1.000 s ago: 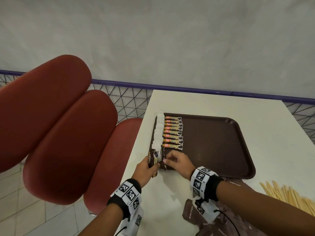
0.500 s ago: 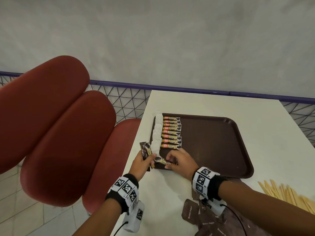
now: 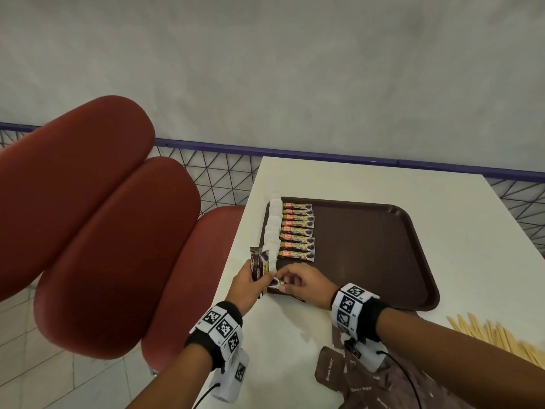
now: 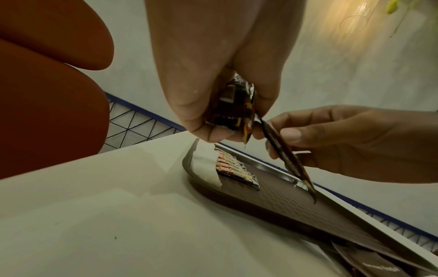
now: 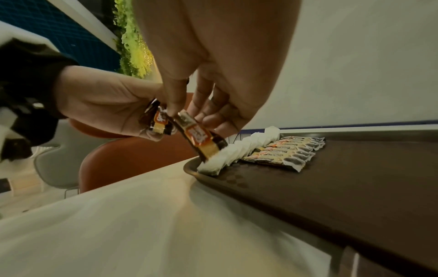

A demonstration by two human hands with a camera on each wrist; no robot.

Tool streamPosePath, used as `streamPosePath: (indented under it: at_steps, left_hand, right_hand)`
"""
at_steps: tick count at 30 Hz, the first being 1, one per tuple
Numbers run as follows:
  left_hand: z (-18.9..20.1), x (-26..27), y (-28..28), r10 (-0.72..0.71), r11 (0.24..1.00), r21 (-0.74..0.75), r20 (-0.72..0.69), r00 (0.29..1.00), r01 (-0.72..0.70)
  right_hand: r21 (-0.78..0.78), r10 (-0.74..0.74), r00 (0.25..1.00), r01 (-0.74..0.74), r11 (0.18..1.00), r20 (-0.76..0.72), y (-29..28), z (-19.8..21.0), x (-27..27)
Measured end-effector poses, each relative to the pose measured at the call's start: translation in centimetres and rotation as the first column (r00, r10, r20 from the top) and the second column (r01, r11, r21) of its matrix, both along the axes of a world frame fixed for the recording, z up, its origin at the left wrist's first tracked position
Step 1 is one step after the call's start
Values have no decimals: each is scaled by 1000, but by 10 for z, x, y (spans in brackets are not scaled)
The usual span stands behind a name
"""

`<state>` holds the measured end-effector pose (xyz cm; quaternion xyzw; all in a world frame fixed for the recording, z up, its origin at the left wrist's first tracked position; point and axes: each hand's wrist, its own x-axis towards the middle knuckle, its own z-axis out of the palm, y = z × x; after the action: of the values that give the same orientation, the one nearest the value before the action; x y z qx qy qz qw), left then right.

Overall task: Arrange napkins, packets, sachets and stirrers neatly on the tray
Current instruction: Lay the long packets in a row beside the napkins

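On the tabletop (image 3: 368,181) we note the tray (image 3: 383,255) with napkins (image 3: 272,228) and a sachet row (image 3: 298,228). Our left hand (image 3: 246,283) grips spare sachets (image 3: 259,262); right hand (image 3: 306,283) fingers (image 4: 290,134) pinch one sachet (image 5: 201,139) above the tray's near-left corner.

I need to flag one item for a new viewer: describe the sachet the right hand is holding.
Find the brown tray and go to its near left corner, where both hands meet. The right hand pinches one coffee sachet, tilted above the napkins; unlike the flat row of sachets, it is off the tray.
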<state>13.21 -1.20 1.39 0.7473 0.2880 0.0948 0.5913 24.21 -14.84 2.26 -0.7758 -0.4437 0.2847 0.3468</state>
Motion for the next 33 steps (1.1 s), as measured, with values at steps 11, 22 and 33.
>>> streamPosePath:
  at_steps: [11, 22, 33]
  left_hand:
    - [-17, -17, 22, 159, 987, 0, -28, 987, -159]
    - [-14, -26, 25, 178, 984, 3, -60, 982, -178]
    - [-19, -35, 32, 177, 984, -3, -90, 980, -178]
  right_hand:
    - [124, -445, 861, 483, 867, -246, -6, 7, 36]
    - [-37, -681, 570, 754, 656, -460, 2, -28, 56]
    - [-182, -747, 660, 727, 662, -79, 7, -33, 53]
